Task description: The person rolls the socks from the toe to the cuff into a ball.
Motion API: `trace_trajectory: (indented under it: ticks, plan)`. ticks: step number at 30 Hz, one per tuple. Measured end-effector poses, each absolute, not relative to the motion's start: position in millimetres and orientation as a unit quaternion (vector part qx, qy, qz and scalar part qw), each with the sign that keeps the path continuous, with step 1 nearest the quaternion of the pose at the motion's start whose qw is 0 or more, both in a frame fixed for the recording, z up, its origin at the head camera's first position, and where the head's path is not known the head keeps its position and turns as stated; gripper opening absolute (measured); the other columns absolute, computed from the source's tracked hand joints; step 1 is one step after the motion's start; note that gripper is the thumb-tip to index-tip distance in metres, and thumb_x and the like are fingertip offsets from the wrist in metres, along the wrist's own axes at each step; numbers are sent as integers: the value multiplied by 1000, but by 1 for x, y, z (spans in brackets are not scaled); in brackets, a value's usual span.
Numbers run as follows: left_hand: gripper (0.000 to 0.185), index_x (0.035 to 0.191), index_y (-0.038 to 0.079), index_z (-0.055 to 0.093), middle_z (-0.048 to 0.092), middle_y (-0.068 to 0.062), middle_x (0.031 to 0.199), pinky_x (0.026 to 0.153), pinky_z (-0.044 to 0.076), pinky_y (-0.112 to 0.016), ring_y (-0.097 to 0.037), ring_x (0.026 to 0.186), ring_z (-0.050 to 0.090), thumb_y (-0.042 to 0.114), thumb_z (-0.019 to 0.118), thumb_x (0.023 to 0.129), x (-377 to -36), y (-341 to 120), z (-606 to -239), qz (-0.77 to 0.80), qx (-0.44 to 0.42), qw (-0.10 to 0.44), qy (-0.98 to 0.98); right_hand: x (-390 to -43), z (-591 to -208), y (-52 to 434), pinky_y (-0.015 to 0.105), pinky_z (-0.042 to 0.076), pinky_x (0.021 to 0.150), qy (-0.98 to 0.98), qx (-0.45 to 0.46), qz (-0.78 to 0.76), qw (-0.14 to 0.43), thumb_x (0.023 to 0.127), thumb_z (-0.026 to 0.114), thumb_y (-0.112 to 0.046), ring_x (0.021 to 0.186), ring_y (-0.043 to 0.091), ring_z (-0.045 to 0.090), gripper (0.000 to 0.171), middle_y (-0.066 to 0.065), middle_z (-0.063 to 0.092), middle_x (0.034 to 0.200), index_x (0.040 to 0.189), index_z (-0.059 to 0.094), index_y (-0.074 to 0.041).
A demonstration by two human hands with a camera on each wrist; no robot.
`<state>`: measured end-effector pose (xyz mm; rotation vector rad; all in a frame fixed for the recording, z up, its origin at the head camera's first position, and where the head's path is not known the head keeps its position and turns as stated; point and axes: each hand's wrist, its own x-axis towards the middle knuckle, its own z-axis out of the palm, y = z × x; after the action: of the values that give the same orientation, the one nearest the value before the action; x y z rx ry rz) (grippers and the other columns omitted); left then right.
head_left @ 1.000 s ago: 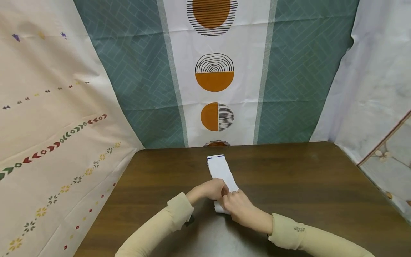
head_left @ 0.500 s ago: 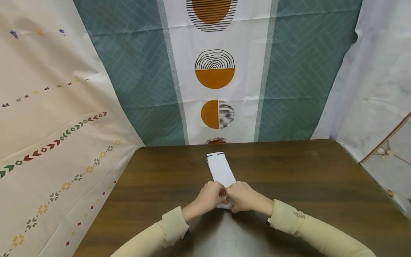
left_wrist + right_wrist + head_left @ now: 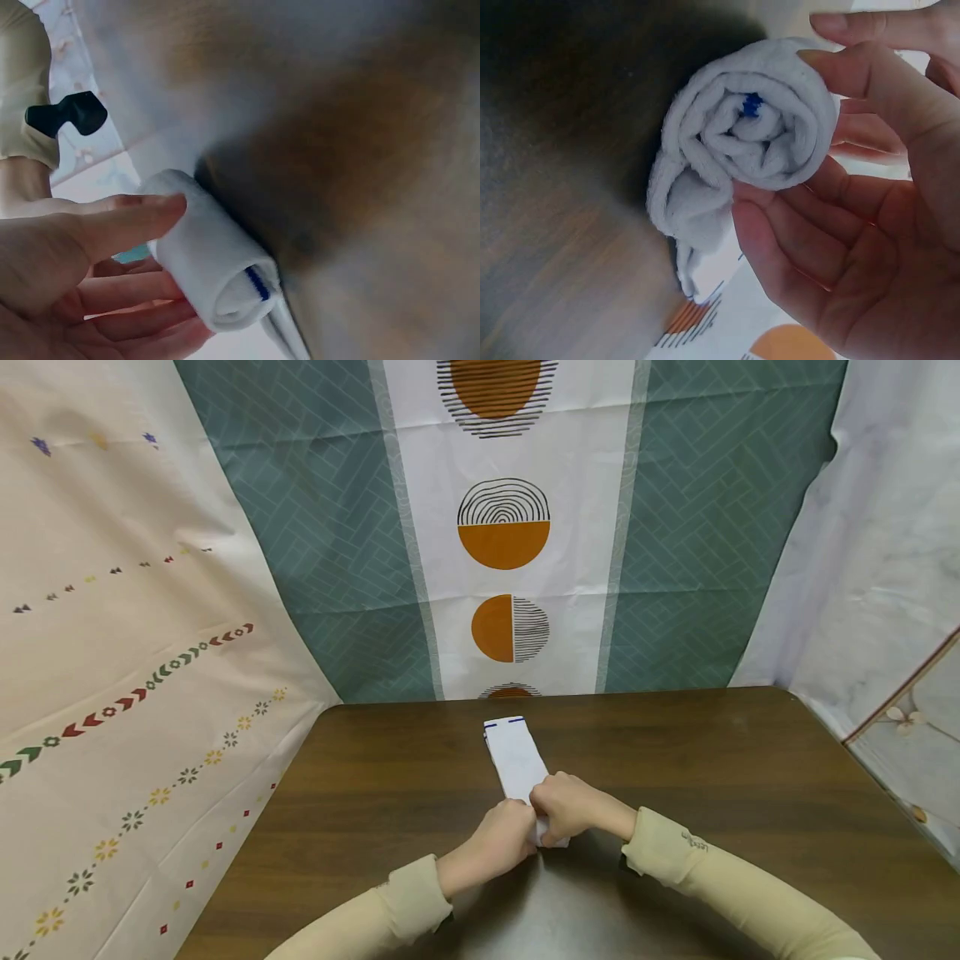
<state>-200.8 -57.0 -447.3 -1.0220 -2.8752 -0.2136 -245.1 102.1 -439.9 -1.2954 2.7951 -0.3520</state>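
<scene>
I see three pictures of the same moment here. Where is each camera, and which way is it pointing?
Head: worn on the head, looking forward and down at the table; both sleeves, left hand and right hand show.
Left wrist: looks past that hand's fingers at the rolled towel.
Right wrist: looks past its palm into the roll's spiral end.
Both wrist views share the roll with its blue mark.
</scene>
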Motion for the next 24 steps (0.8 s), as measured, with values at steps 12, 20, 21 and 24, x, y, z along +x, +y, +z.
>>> trace_trajectory:
  ticks: [12, 20, 21, 24]
  plan:
    - [31, 84, 13, 72, 70, 3, 74, 57, 50, -20, -9, 68, 65, 22, 91, 61, -221, -52, -448, -67, -343, 33, -936, -265, -444, 106, 19, 19, 44, 890, -403, -172, 124, 63, 78, -17, 47, 1, 25, 43, -15, 27, 49, 55, 36, -23]
    - [26, 81, 15, 72, 66, 9, 70, 54, 41, -19, -3, 59, 46, 19, 89, 63, -232, -52, -443, -76, -356, -22, -931, -264, -443, 106, 20, 21, 45, 891, -387, -186, 145, 67, 79, -21, 48, 2, 29, 39, -14, 31, 53, 59, 41, -20]
    - [25, 81, 16, 71, 66, 10, 70, 54, 40, -19, -3, 59, 45, 19, 89, 63, -234, -52, -443, -76, -360, -29, -929, -264, -443, 106, 20, 23, 45, 892, -384, -187, 148, 68, 79, -22, 49, 1, 31, 37, -14, 33, 54, 60, 43, -20]
    - [23, 78, 16, 71, 60, 13, 65, 54, 36, -17, -2, 58, 40, 19, 88, 63, -239, -54, -444, -92, -372, -48, -922, -263, -442, 107, 20, 25, 46, 893, -379, -189, 154, 69, 81, -23, 51, 2, 34, 34, -13, 37, 55, 61, 48, -18]
